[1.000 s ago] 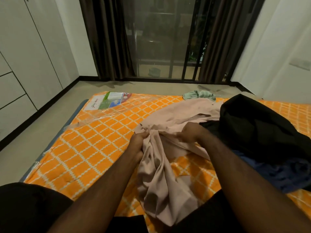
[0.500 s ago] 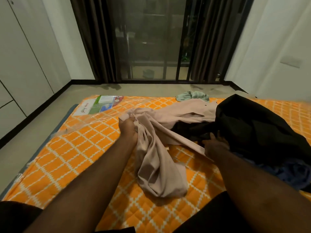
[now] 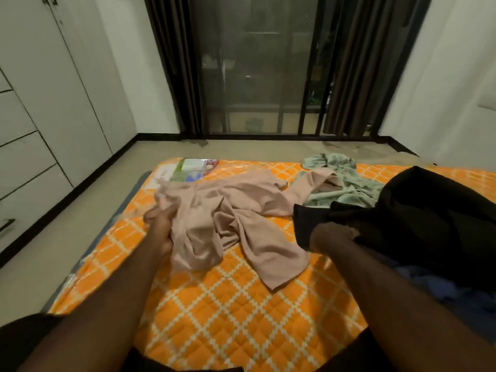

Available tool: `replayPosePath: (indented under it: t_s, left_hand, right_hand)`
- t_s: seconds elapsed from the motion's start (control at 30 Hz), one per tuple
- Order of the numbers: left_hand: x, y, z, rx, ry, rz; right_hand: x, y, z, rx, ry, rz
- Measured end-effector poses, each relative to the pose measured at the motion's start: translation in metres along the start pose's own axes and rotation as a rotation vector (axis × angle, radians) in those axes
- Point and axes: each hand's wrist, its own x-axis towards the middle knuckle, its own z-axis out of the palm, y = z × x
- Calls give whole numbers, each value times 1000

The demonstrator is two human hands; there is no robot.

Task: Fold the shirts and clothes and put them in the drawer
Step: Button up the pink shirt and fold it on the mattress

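Since half a second ago the pink shirt (image 3: 241, 210) has been spread wider across the mattress (image 3: 228, 318). The left hand (image 3: 161, 226) fingers grip its left edge; the right hand (image 3: 330, 237) fingers clutch the black garment (image 3: 429, 210) beside it.

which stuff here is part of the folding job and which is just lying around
Part of the job:
- pink shirt, gripped by the left hand
- black garment, under the right hand
- green garment
- blue garment

Just lying about:
- printed label under the plastic of the orange mattress
- dark curtains
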Motion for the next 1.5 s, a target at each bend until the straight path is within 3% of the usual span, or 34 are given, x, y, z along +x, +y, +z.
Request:
replayPosePath:
  t_s: [0.07, 0.1, 0.17, 0.27, 0.37, 0.43, 0.5, 0.6, 0.7, 0.8, 0.87, 1.0, 1.07, 1.17, 1.33, 1.5]
  left_hand:
    - [-19, -36, 10, 119, -27, -125]
    - [-29, -51, 19, 139, -68, -186]
    - [-44, -70, 35, 168, -143, -321]
    - [-58, -87, 51, 496, -395, -395]
    - [-57, -76, 59, 1092, -617, -223]
    - [-63, -58, 64, 1498, -592, -28]
    - [-67, -44, 65, 1603, -452, 135]
    - [-70, -35, 64, 1393, -47, 425]
    - [-77, -33, 69, 1116, 196, 525]
    - [-79, -40, 66, 1060, 108, 422]
    - [-85, -50, 64, 1068, 95, 376]
    - [-101, -66, 63, 334, 78, 183]
    - [-104, -66, 63, 142, 49, 171]
    - [-105, -63, 66, 112, 72, 168]
    - [-97, -76, 44, 336, 299, 20]
    - [-111, -73, 47, 421, 141, 11]
  right_hand:
    - [-107, -41, -44, -82, -3, -154]
    - [-129, -55, -56, -105, 66, -334]
    - [-146, -66, -54, 28, 36, -539]
    - [-165, -70, -34, 345, -114, -551]
    - [-177, -67, -15, 444, -191, -586]
    - [-177, -69, -7, 537, -255, -545]
    - [-177, -75, -6, 462, -127, -612]
    - [-174, -82, -4, 449, 25, -611]
    - [-182, -87, 0, 545, -72, -569]
    - [-198, -92, 7, 598, -232, -556]
    - [-204, -95, 15, 652, -252, -554]
    - [-211, -93, 26, 906, -347, -630]
    - [-213, -92, 26, 958, -356, -663]
    - [-219, -95, 26, 1016, -348, -635]
    - [-225, -94, 34, 996, -227, -555]
    - [-230, -93, 26, 1144, -230, -498]
